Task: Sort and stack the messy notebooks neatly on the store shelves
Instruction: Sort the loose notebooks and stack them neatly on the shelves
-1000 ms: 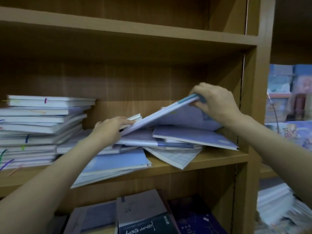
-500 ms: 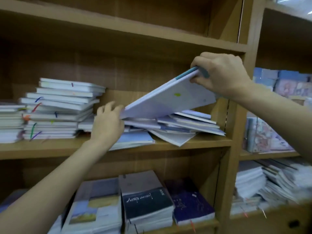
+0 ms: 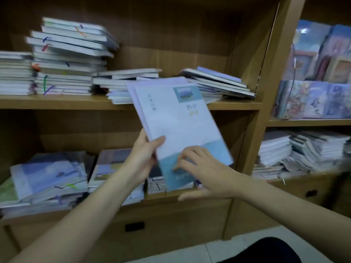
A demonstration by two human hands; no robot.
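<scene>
While we are holding a small bunch of notebooks tilted in the air in front of the shelves, our left hand is gripping its lower left edge, thumb curled over the cover, and our right hand is resting spread fingers on the blue lower corner. We are judging this as the sorting step, squaring the bunch. Next we are needing a matching pile, since the loose heap on the upper shelf is lying askew.
</scene>
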